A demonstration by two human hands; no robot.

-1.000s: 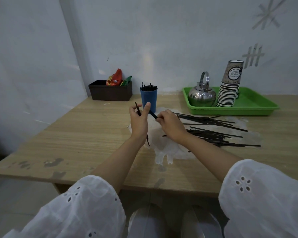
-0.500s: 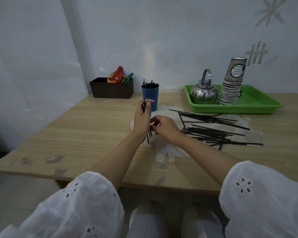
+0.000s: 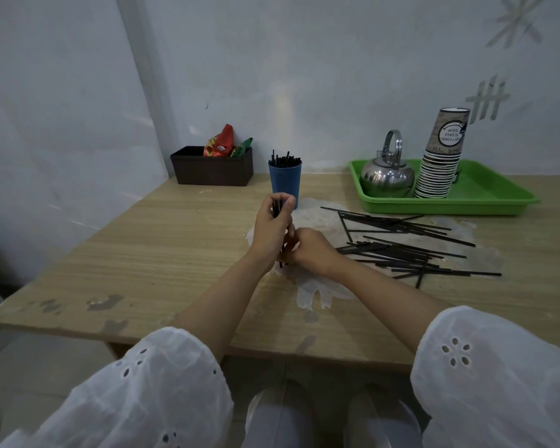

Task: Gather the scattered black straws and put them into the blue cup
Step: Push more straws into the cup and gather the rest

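The blue cup [image 3: 285,184] stands upright at the middle back of the wooden table [image 3: 162,253], with several black straws sticking out of its top. My left hand [image 3: 270,232] grips a small upright bundle of black straws [image 3: 276,210] just in front of the cup. My right hand [image 3: 311,250] is curled against the lower end of that bundle, fingers hidden behind the left hand. Several loose black straws [image 3: 401,245] lie scattered on the table to the right of my hands.
A green tray [image 3: 485,197] at the back right carries a steel kettle [image 3: 387,176] and a stack of paper cups [image 3: 442,156]. A dark box [image 3: 212,168] with snack packets sits at the back left. A pale worn patch [image 3: 314,292] marks the tabletop.
My left hand turned its straws upright and drew closer to the cup. My right hand moved left from the loose pile to the bottom of the bundle.
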